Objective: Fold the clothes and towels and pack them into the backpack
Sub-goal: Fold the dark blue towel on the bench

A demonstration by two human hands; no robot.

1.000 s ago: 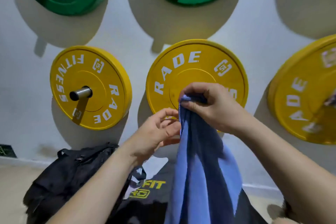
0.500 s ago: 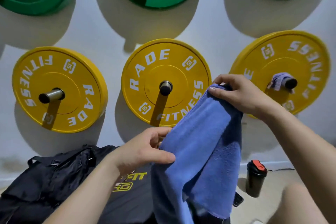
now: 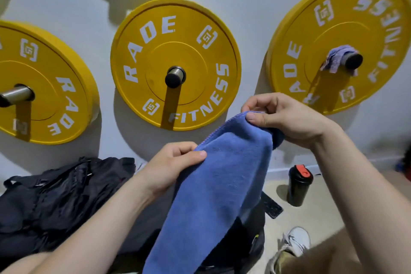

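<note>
Shoe: A white shoe sits low on the right, on the floor.
Towel: The blue towel is up in the air in front of the person. It hangs from the two hands down to the bottom of the view.
Left hand: The left hand pinches the towel's left edge, with the thumb on the front and the other fingers curled at the back.
Right hand: The right hand is higher up. Its thumb and fingers pinch the top corner of the towel.
Towel and fingers: The top edge runs on a slant from the left fingers up to the right fingers. All the rest hangs below them.
Why it is held so: I think two pinches along one edge let the cloth hang flat, so it can be folded neatly (a towel held in one fist just bunches up).
Backpack: The black backpack lies on the floor to the left, under the left arm. The towel is not in it yet. I cannot tell if it is open.
Floor things: A dark phone and a black bottle with a red lid are past the towel, on the right.
Wall: Yellow weight plates hang on pegs. A small purple cloth is draped on the right one's peg.
</note>
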